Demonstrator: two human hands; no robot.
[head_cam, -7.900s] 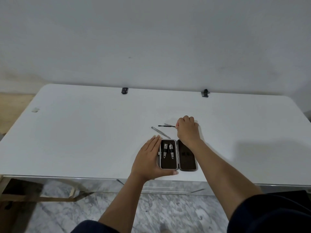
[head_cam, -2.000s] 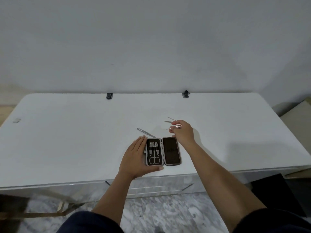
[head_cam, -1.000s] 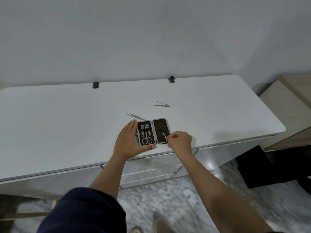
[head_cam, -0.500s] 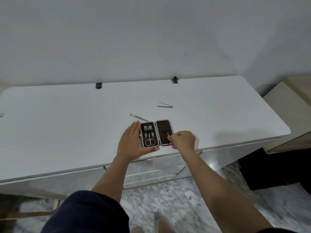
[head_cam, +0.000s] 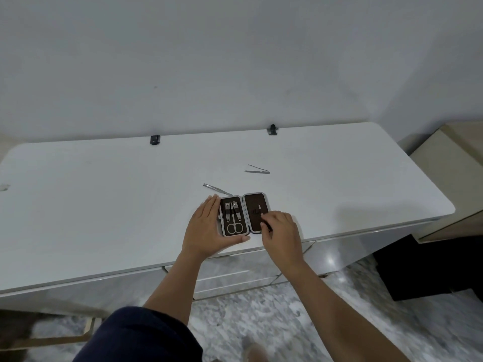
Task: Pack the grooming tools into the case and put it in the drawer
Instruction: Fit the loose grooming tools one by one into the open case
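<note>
An open dark case (head_cam: 244, 214) with a grey rim lies flat near the front edge of the white table (head_cam: 104, 199). Its left half holds two clippers and small scissors (head_cam: 234, 228). My left hand (head_cam: 209, 228) lies flat against the case's left side with the thumb along its front edge. My right hand (head_cam: 281, 232) pinches a thin tool (head_cam: 261, 211) over the right half, tip pointing to the back. Loose on the table are tweezers (head_cam: 217, 189) just behind the case and two slim metal tools (head_cam: 257, 170) farther back.
Two small black clips (head_cam: 154, 139) (head_cam: 272, 129) sit at the table's back edge by the wall. Drawer fronts (head_cam: 235, 273) show under the tabletop below my hands. A beige cabinet (head_cam: 454, 173) stands at the right, a dark box (head_cam: 418, 267) on the marble floor.
My right hand took a thin tool from behind the case and brought it down onto the case's right half. Scissors now sit in the left half. My left hand has stayed on the case.
</note>
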